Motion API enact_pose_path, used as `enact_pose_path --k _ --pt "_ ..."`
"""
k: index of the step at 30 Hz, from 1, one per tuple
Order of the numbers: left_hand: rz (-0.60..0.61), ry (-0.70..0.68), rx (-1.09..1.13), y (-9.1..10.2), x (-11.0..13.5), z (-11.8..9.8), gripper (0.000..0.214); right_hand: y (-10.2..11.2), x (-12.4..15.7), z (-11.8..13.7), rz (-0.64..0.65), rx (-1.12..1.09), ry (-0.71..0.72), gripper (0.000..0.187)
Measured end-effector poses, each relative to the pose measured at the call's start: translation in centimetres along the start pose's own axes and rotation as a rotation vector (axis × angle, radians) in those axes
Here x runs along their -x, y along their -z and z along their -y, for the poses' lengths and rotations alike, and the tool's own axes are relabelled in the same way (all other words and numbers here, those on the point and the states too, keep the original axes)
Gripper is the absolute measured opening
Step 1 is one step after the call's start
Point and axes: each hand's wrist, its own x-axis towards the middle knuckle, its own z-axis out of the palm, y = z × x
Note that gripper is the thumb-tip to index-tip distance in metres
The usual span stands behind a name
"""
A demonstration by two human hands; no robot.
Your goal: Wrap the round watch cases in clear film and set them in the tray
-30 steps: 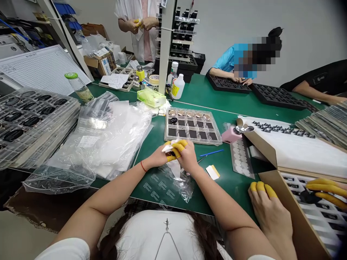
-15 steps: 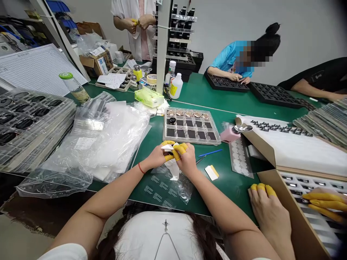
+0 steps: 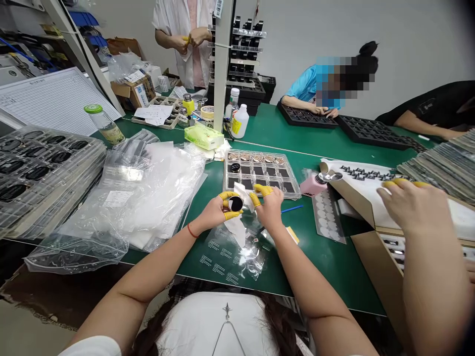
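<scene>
The two hands over the green bench mat have drawn apart since a moment ago, and a round black disc point(image 3: 235, 203) with a glossy face now shows. The left hand point(image 3: 217, 212), with a red string bracelet and yellow finger cots point(image 3: 226, 195), is closed on that disc, holding its rim between thumb and fingertips. The right hand point(image 3: 270, 207) is curled just beside it, its fingers closed on a crumpled white wipe point(image 3: 243, 194) that reaches across toward the disc, while a white paper strip point(image 3: 235, 231) hangs below. Under both hands lies a clear printed plastic film point(image 3: 230, 257), its small text too blurred to read. Just beyond stands a clear plastic compartment tray point(image 3: 260, 173) with copper-coloured discs along its far row. A co-worker's hand point(image 3: 415, 207), also in yellow cots, has moved up from the cardboard box and now rests over a white foam sheet point(image 3: 371, 193) at the right. A barcode sticker point(image 3: 218, 9) sits on the white upright post, but no brand can be read anywhere.
</scene>
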Motion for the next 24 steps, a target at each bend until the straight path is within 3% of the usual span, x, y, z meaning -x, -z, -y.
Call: enact_pose_path --k 3,8,10,13,15,18,21,24 --pt "-0.077 0.001 0.079 0.5 0.0 -0.9 0.058 1.2 0.0 -1.4 0.042 -0.181 -0.112 0.025" --pt "-0.161 0.012 0.178 1.0 -0.3 -1.8 0.061 2.1 0.4 -2.5 0.339 -0.632 -0.340 0.029" --pt "-0.171 0.018 0.170 1.1 -0.4 -1.9 0.061 2.1 0.4 -2.4 0.312 -0.591 -0.317 0.028" --pt "-0.115 0.055 0.093 1.2 -0.2 -2.1 0.062 1.6 0.3 -2.0 0.219 -0.383 -0.132 0.021" --pt "0.013 0.110 0.049 1.4 0.0 -2.4 0.062 0.7 0.2 -1.8 0.262 -0.301 -0.040 0.018" --pt "0.155 0.153 0.040 1.7 0.3 -2.7 0.060 -1.2 0.1 -1.8 0.403 -0.187 -0.021 0.015" --pt "0.119 0.111 -0.015 1.8 0.3 -2.5 0.059 -2.2 0.2 -1.8 0.512 -0.040 -0.018 0.012" --pt "0.046 0.081 -0.071 1.6 0.1 -2.0 0.059 -1.2 0.0 -1.4 0.486 0.006 -0.041 0.010"
